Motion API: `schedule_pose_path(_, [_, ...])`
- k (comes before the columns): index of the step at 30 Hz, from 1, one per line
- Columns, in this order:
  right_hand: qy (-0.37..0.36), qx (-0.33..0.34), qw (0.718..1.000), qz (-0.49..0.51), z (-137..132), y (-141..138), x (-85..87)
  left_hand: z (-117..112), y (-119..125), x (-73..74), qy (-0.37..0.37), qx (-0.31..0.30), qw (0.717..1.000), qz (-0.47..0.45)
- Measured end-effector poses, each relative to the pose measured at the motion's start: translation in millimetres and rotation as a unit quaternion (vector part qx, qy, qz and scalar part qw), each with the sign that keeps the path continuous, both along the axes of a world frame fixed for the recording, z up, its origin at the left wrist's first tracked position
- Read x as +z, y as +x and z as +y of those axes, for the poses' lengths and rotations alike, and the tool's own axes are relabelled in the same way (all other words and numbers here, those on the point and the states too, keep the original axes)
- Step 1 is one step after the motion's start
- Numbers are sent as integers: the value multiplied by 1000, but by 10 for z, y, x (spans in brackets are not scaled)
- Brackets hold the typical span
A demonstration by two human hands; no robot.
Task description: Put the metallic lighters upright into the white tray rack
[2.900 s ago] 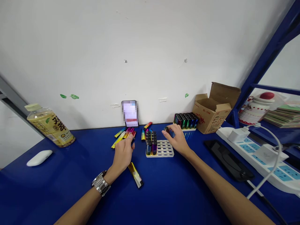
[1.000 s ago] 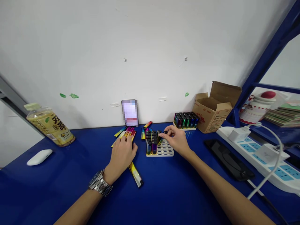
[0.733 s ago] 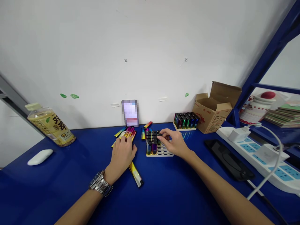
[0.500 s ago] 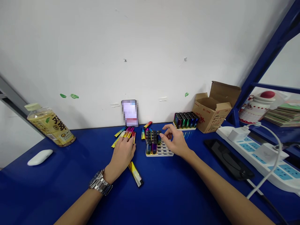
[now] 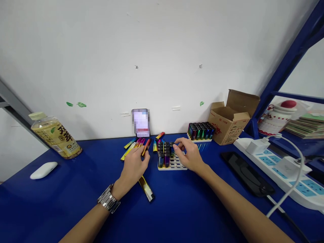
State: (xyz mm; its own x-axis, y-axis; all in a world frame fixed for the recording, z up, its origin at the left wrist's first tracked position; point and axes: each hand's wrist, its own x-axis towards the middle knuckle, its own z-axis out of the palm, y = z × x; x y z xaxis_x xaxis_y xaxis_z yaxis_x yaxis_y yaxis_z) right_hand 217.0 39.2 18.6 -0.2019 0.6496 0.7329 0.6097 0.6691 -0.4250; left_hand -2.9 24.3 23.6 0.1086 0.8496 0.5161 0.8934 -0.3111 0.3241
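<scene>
The right hand (image 5: 190,157) is the one nearer the upright lighters (image 5: 164,154): they stand in tight rows, black tops up and iridescent bodies below, directly to the left of the hand, their long axes pointing straight up out of the white plastic tray (image 5: 174,168). The palm arches over the tray's right side, with the forearm coming in from the lower right, and the fingertips (image 5: 176,144) are bunched at the right edge of the block, touching or just beside the nearest tops; whether they pinch a lighter is hidden, so its grip can't be told. The left hand (image 5: 134,167), a steel wristwatch (image 5: 108,199) on its wrist, lies to the left of the tray, fingers curled down over a loose fan of flat lighters (image 5: 135,147) whose long axes slant up and to the right — it may be clasping one, but the fingers hide that. Just below that hand, a single gold-and-black lighter (image 5: 146,188) lies flat on the blue tabletop (image 5: 177,216), angled down to the right. Beyond the right hand, toward the wall, stands a second filled tray of lighters (image 5: 200,131)
</scene>
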Motion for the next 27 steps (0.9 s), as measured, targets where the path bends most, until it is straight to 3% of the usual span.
schedule_pose_path(4, [47, 23, 998, -22, -63, -65, 67, -111, 73, 67, 96, -107, 981, -131])
schedule_pose_path(8, [24, 42, 999, 1, -185, -194, 136, -231, 168, 75, 125, -253, 953, -112])
schedule_pose_path(10, [1, 59, 997, 44, -229, -256, 159, -261, 187, 103, 105, -291, 946, -95])
schedule_pose_path(13, [-20, 75, 984, 163, -219, -284, 161, -255, 117, 232, 24, -278, 957, -81])
schedule_pose_path(15, [-37, 68, 965, 252, -154, -244, 132, -223, -3, 355, -99, -261, 959, -59])
schedule_pose_path(18, [-80, 25, 945, 315, -17, -124, 52, -169, -230, 503, -291, -255, 922, -5])
schedule_pose_path(23, [-142, -55, 961, 232, 142, 45, -72, -155, -389, 503, -429, -305, 847, 74])
schedule_pose_path(27, [-172, -96, 971, 137, 190, 85, -129, -180, -272, 428, -427, -303, 849, 77])
